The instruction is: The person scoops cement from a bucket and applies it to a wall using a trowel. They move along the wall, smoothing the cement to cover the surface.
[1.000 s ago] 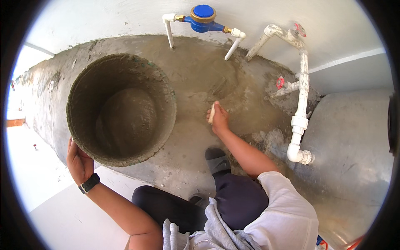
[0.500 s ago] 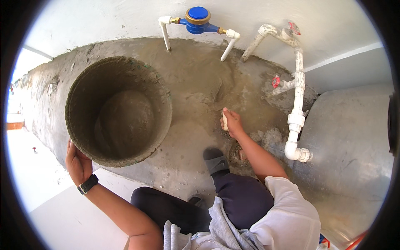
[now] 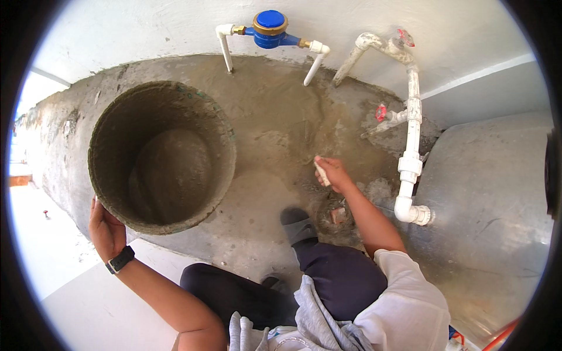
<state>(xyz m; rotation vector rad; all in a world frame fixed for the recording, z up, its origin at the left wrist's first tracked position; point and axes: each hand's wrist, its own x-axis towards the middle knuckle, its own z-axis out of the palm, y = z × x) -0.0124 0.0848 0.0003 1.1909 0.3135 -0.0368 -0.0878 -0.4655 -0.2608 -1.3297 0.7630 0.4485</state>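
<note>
A large mortar-caked bucket [image 3: 117,131] is tipped with its mouth facing me; wet grey residue coats its inside. At the bucket's lower left edge, my left hand [image 3: 108,234] is closed on it, fingers partly hidden behind its side. My right hand [image 3: 333,174] is closed around the pale handle [image 3: 322,174] of what looks like a trowel. Its blade is hard to tell apart from the wet mortar [image 3: 275,117] spread over the floor ahead of that hand.
A blue water meter [image 3: 270,29] on white pipes stands along the wall. White piping [image 3: 413,134] with red valve handles [image 3: 381,112] rises at the right, beside a large metal tank [image 3: 486,193]. A broken brick piece [image 3: 338,215] lies near my foot [image 3: 300,225].
My right hand has shifted slightly, and the trowel handle now slants more. A fresh streak shows in the mortar. My left hand stays on the bucket; the whole view has moved slightly.
</note>
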